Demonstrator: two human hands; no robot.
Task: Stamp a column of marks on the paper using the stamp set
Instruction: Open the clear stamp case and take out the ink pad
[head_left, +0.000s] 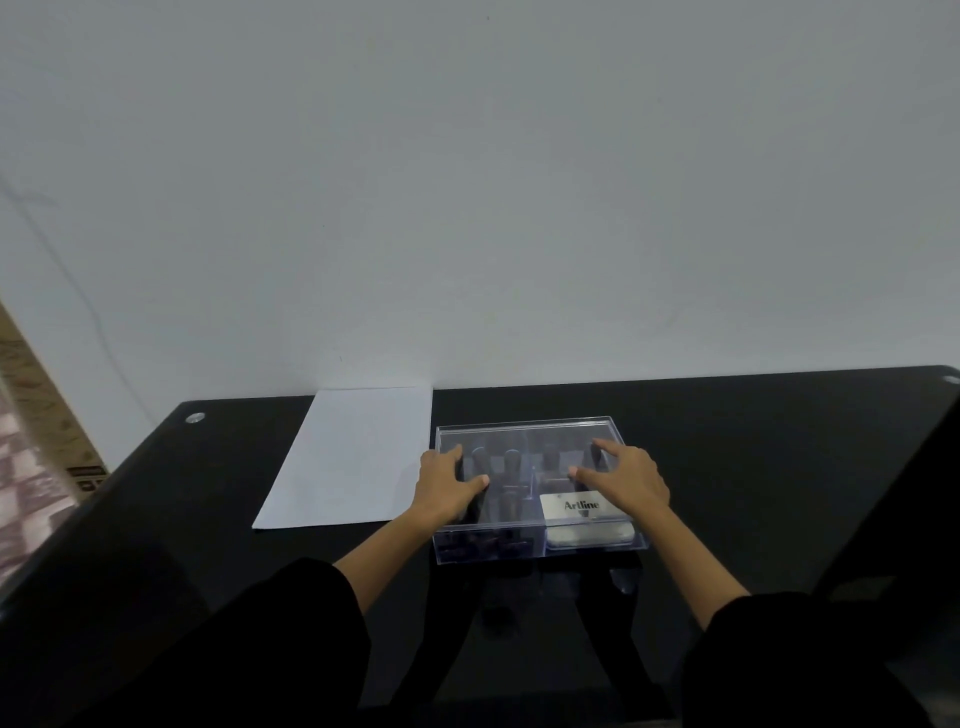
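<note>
We see a clear plastic box with a flat lid (524, 430) that stands in the middle of a black glossy table (753, 467). Inside it, on the side at nine o'clock, dark round-handled stamps (514, 460) stand upright in rows. In the corner at five o'clock lies a pale ink pad with a silver "Artline" label (582, 506). The lid is on the box.

A white rectangular sheet of paper (353, 457) lies flat at nine o'clock from the box, just beside it, and we find no marks on it (its far edge reaches the pale grey wall (467, 182)).

The left hand (447, 486) rests on the lid near the edge at nine o'clock, with the thumb pointing toward three o'clock over the stamps. The right hand (628, 475) rests on the lid on the side at three o'clock, its fingers reaching toward eleven o'clock. On both hands the fingers are spread apart and almost straight; they touch the lid and clamp nothing. Both arms wear black sleeves (291, 623).
</note>
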